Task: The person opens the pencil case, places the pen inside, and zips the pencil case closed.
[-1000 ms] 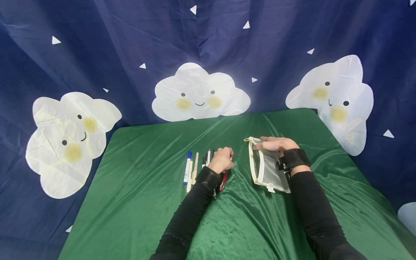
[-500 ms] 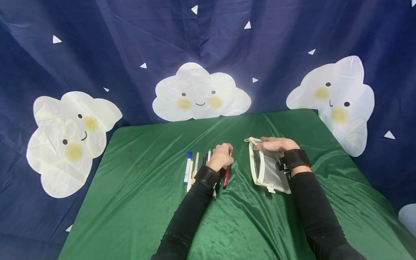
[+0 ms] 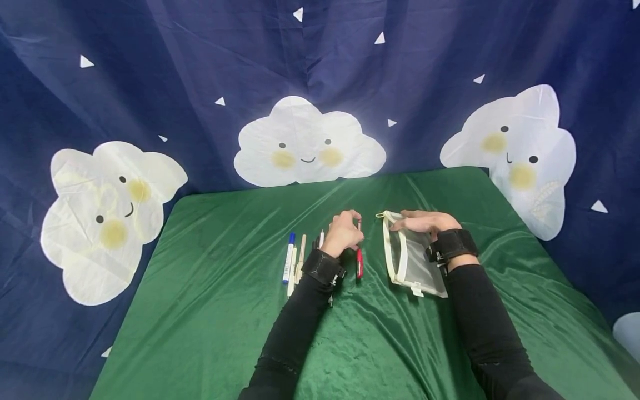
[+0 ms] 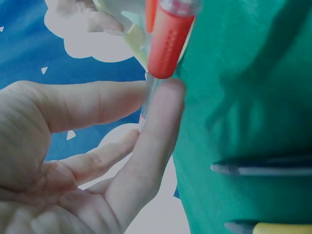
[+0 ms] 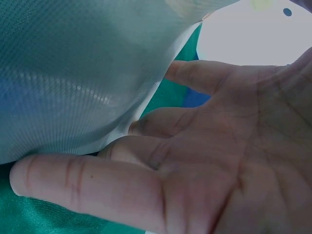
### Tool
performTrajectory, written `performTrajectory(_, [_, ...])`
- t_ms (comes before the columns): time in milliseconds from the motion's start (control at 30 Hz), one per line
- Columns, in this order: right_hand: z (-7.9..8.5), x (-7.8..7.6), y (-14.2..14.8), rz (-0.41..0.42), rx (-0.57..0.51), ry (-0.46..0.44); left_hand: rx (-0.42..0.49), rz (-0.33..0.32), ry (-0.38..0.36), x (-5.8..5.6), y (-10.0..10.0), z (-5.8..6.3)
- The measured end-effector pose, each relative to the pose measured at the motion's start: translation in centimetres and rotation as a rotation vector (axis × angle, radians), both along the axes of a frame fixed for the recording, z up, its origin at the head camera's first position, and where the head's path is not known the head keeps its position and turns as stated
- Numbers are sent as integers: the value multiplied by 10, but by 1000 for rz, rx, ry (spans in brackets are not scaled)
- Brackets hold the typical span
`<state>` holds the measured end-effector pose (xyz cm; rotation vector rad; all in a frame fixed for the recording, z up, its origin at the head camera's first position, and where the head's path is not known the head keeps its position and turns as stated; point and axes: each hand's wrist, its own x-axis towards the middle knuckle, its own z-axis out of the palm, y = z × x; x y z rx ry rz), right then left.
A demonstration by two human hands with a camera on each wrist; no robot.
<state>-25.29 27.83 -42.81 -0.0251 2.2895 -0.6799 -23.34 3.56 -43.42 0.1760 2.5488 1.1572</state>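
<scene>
My left hand (image 3: 342,233) pinches a red pen (image 3: 359,264) between thumb and fingertips. In the left wrist view the pen's red barrel (image 4: 168,46) sticks up beyond the fingers. To the right, my right hand (image 3: 425,222) holds a see-through mesh zip pouch (image 3: 420,266) with cream edging at its far end. The pouch's mouth gapes toward the left hand. In the right wrist view the mesh (image 5: 87,83) hides some fingertips, and the thumb's hold cannot be seen clearly.
Left of the left hand lie a white marker with blue ends (image 3: 288,258), a beige pen (image 3: 300,258) and several dark and white pens, partly hidden by that arm. Green cloth (image 3: 210,311) covers the table. A navy curtain (image 3: 200,50) with clouds hangs behind.
My left hand has lifted the red pen away from the other pens and carried it right, toward the pouch. The right hand and pouch have kept their place.
</scene>
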Motion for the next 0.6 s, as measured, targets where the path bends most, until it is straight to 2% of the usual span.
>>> performTrajectory(267, [0,0,-2,-28,-14,-28,188,84,-31,-4,8,-3])
performTrajectory(600, [0,1,-3,-58,-30,-45,377,138,0,-5,21,-15])
